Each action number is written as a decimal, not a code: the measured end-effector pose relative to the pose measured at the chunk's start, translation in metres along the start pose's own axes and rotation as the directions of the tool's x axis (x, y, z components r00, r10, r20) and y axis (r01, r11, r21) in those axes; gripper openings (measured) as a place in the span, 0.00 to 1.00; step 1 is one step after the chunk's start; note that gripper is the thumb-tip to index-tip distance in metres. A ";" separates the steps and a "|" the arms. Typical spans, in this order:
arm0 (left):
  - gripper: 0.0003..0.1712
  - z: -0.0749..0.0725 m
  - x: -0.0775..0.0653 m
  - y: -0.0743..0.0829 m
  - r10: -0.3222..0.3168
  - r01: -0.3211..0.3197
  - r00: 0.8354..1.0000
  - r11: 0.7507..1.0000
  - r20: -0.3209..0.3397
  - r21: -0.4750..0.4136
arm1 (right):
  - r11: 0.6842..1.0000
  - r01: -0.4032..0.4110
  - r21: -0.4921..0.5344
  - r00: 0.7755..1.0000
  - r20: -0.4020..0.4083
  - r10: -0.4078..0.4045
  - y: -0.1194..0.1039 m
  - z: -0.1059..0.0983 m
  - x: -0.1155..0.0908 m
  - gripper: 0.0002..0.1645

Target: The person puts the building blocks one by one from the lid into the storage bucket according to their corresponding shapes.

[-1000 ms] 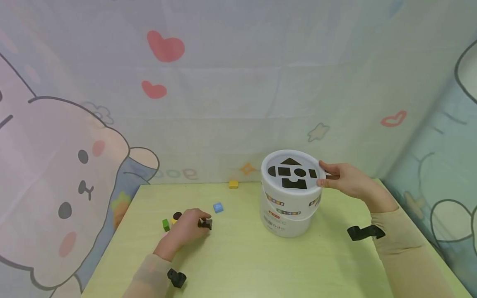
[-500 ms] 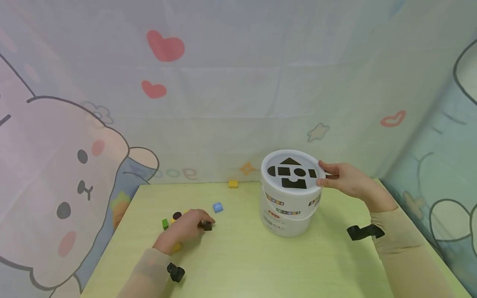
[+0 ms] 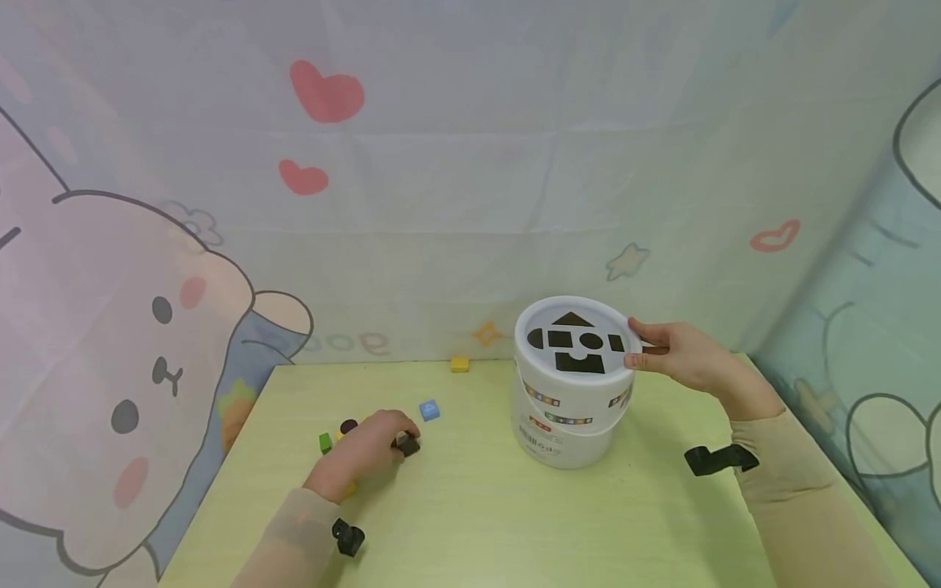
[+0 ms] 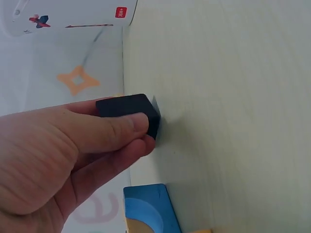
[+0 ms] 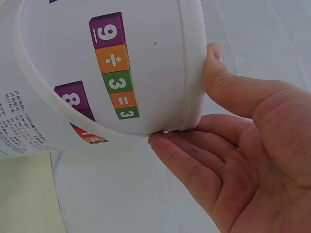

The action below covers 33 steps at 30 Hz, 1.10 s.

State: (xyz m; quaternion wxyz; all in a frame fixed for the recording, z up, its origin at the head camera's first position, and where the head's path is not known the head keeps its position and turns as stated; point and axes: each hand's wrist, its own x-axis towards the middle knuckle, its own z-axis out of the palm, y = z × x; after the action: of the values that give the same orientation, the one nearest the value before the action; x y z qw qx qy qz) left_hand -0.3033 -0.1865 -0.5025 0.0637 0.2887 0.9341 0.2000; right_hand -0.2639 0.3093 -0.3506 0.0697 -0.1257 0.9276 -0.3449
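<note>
My left hand [image 3: 367, 445] pinches a dark, nearly black block [image 4: 124, 105] between thumb and fingers, low over the left part of the table. In the left wrist view the block is tilted, with one edge close to the tabletop. A blue block with a curved arch marking [image 4: 150, 206] lies just below that hand. At the right, my right hand [image 3: 687, 359] grips the rim of a white bucket [image 3: 566, 437]. Its thumb is at the lid's edge and its fingertips [image 5: 158, 141] touch the side. Shaped cut-outs cover the lid [image 3: 540, 314].
Around the left hand lie a green block [image 3: 326, 443], a round dark piece [image 3: 349, 426] and some yellow pieces, partly hidden by it. A small blue block [image 3: 430, 410] and a yellow block [image 3: 459, 364] lie farther back, near the printed cloth [image 3: 441, 204].
The dark block has turned slightly in my left hand, which has shifted a little. My right hand and the bucket have stayed put.
</note>
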 end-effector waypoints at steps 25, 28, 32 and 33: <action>0.10 -0.005 0.018 0.031 0.211 -0.266 0.948 0.936 -0.238 -0.230 | 1.000 0.005 0.016 1.000 -0.001 -0.005 0.005 0.000 0.003 0.51; 0.08 -0.006 0.021 0.038 0.219 -0.288 0.936 0.926 -0.277 -0.242 | 1.000 0.010 0.023 1.000 -0.004 -0.010 0.004 0.001 0.003 0.51; 0.09 -0.007 0.025 0.048 0.178 -0.269 0.935 0.919 -0.308 -0.287 | 0.999 0.012 0.032 1.000 -0.004 -0.011 0.003 0.001 0.002 0.50; 0.10 -0.007 0.026 0.050 0.160 -0.260 0.935 0.916 -0.315 -0.305 | 0.999 0.010 0.032 1.000 -0.004 -0.010 0.003 0.001 0.002 0.50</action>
State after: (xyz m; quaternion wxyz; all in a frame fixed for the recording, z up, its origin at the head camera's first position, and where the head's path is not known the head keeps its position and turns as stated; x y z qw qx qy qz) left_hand -0.3005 -0.1367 -0.4756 -0.0438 0.3412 0.8475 0.4041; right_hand -0.2657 0.3105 -0.3531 0.0683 -0.1287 0.9214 -0.3602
